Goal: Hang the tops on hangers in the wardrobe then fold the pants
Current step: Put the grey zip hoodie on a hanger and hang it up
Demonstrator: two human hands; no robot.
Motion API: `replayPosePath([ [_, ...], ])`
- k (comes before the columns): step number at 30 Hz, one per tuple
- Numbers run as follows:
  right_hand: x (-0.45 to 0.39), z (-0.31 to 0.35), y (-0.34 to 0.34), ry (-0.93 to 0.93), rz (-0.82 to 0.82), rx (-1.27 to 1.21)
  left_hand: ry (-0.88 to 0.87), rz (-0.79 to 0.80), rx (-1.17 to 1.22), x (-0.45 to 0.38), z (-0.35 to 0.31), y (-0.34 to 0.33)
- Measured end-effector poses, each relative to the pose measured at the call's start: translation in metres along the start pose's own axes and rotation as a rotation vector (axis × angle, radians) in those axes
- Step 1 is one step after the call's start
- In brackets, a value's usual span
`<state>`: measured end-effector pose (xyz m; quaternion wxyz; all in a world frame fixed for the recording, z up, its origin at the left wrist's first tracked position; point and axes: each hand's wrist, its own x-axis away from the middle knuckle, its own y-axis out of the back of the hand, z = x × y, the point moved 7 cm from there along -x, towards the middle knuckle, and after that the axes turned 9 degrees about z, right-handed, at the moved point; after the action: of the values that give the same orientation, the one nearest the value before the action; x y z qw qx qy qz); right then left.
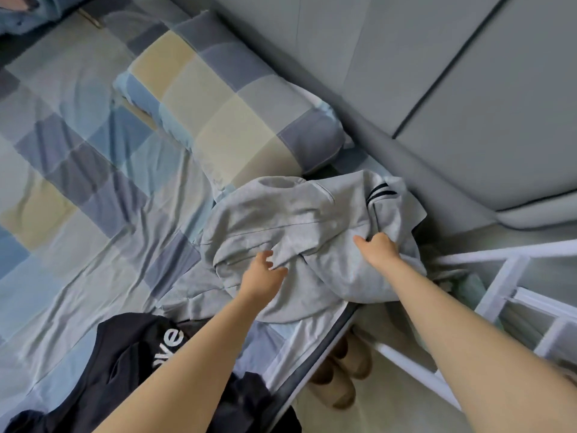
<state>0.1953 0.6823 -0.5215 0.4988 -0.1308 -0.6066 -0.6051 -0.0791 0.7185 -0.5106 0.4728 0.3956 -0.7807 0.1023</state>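
Item: grey garment, crumpled in a heap on the bed at its right edge, just near of the checked pillow; dark stripes show at its far right. Whether top or pants, I cannot tell from the bunched cloth.

My right hand: grip clamped on a fold at the heap's right side.

My left hand: fingers apart and loosely bent, resting on the cloth, clasping nothing.

Item: black top with white lettering, lying near left on the bed.

Item: white rail frame, right of the bed.
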Motion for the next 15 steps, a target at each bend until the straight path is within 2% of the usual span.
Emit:
replayPosePath([
  [5,-0.039,-0.019,-0.030,-0.073,0.147,-0.050,0.032,0.127,0.253,-0.018,0.008,-0.061],
  [8,-0.030,-0.019,-0.034,-0.060,0.080,-0.108,0.019,0.124,0.250,-0.019,0.005,-0.066],
  [10,-0.008,-0.004,-0.031,0.034,0.025,-0.231,-0.011,0.083,0.294,-0.019,-0.004,-0.059],
  [12,0.027,0.020,-0.027,0.185,-0.050,-0.303,-0.009,0.058,0.453,-0.017,-0.016,-0.049],
  [15,0.093,0.053,-0.030,0.410,-0.090,-0.250,-0.006,0.038,0.709,-0.007,-0.037,-0.029],
])
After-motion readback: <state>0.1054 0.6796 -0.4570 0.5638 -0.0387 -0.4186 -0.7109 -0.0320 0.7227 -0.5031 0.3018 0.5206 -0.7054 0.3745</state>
